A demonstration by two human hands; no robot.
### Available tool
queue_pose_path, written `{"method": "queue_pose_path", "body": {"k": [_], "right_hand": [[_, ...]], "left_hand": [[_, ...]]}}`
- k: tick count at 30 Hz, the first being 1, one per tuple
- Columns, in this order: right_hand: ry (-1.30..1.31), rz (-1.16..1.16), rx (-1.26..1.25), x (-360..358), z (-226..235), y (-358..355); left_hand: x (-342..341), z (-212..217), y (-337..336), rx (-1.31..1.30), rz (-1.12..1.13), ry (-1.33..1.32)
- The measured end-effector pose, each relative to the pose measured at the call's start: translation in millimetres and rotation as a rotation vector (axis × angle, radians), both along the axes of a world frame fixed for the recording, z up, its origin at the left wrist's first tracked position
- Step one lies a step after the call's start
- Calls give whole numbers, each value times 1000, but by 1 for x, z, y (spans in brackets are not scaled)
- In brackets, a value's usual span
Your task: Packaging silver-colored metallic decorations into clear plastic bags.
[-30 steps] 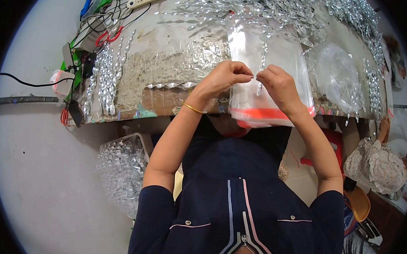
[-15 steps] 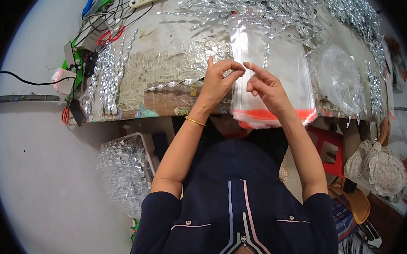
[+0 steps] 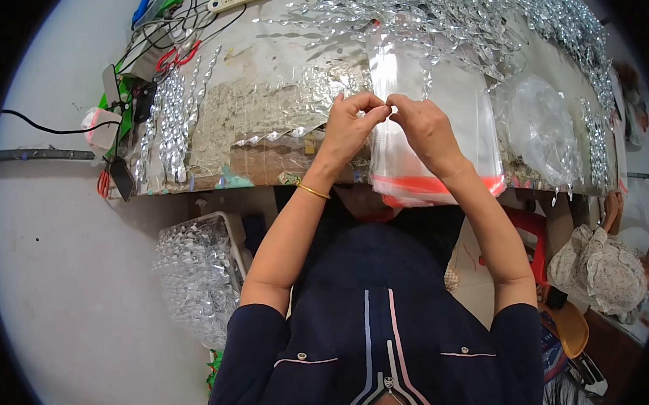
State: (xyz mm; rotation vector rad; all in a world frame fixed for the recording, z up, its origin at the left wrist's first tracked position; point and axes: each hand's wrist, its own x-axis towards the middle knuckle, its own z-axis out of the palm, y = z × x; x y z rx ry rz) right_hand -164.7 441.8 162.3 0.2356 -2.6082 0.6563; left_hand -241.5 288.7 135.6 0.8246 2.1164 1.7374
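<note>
Since your left hand (image 3: 349, 127) pinches thumb to fingertip over the red-banded plastic bags (image 3: 481, 140) and your right hand (image 3: 427, 131) sits curled beside it, grip unclear, keep wrists steady.

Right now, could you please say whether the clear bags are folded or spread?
Spread: the clear bags lie flat in a stack.

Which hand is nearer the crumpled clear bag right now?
Right. The right hand is left of the crumpled clear bag, over the flat clear bags; the left hand is farther left, beside the right.
</note>
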Motion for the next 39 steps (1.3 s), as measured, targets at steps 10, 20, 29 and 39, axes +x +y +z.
{"method": "queue_pose_path", "body": {"k": [10,20,29,39], "right_hand": [[210,-54,-62,-5,-21,-6],[37,-178,-922,-1,-26,-36],[-27,-66,-1520,-4,-40,-43],[412,-163,-338,-11,-38,6]], "left_hand": [[-9,2,-1,279,-37,-483],[-9,-2,-4,358,-127,-484],[-5,-7,-7,361,-142,-461],[-2,-8,-15,216,-170,-338]]}}
